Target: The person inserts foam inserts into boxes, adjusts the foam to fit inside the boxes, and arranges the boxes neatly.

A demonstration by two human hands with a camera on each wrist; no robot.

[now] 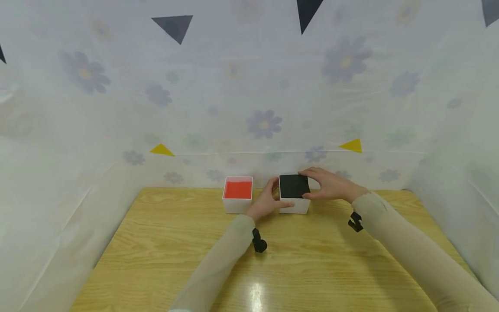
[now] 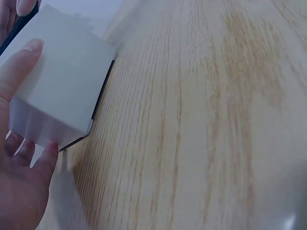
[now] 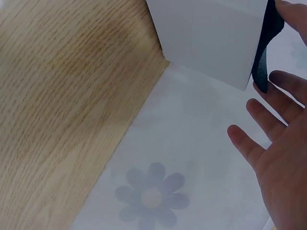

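no writing shows on either box. left of the black box (image 1: 294, 186) stands a red box (image 1: 238, 190). the left hand (image 1: 267, 203) grips the black box's left side, and the right hand (image 1: 331, 184) rests straight-fingered on its right edge, upright on the bench (image 1: 156, 251), no clear long axis.

Place: a small recording booth, not a home room.
Walls: thin white cloth (image 1: 249, 86) with pale flowers hangs on three sides.
Marks: yellow triangles (image 1: 161, 150) and dark triangles (image 1: 173, 27) are stuck on the cloth.
Table: a wooden table (image 1: 156, 260) fills the floor of the booth.
Gear: small cameras (image 1: 259, 242) sit on the wrists.
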